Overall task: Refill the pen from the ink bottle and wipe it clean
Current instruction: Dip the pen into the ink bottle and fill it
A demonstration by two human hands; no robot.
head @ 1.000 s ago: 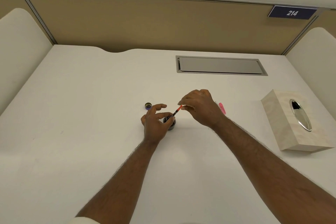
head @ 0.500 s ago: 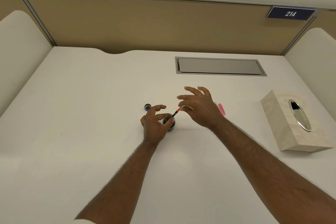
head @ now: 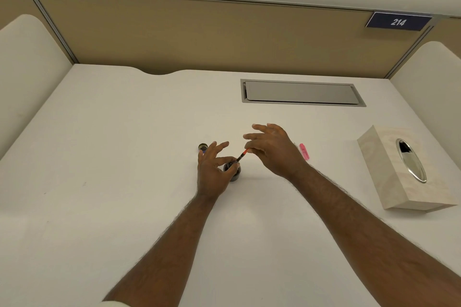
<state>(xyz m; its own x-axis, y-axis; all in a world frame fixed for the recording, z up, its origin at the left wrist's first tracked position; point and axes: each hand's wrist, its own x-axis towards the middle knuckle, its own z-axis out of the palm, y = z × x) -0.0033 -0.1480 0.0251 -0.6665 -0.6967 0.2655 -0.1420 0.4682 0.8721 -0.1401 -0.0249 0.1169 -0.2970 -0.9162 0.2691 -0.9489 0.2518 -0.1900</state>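
Only 1 piece of writing is legible: a dark blue plate [head: 398, 21] on the tan partition at 1 o'clock, reading "214" in white. No brand or label can be read on the ink bottle [head: 234, 172], the pen or the box.

Left hand [head: 212, 170]: thumb and forefinger are curled round the neck of the ink bottle and grip it; the other 3 fingers are spread and lifted towards 12 o'clock. The bottle is dark, stands upright on the white desk [head: 124, 157], near the centre of the view, and is open.

Right hand [head: 275, 151]: thumb and 1 finger pinch the orange upper end of the pen [head: 242, 155]; the remaining fingers are extended and fanned towards 10 o'clock. The pen is slim and dark, tilted, its lower end in the bottle mouth at 7 o'clock from the right hand. Whether the tip touches ink cannot be told.

The bottle cap [head: 203, 147] lies on the desk at 11 o'clock from the left hand, just beyond its fingertips. A pink pen part [head: 304, 151] lies at 3 o'clock from the right hand, close beside it. A pale tissue box [head: 389, 182] with an oval metal opening sits well apart at 3 o'clock. A grey hatch [head: 301, 92] is set in the desk at 12 o'clock.
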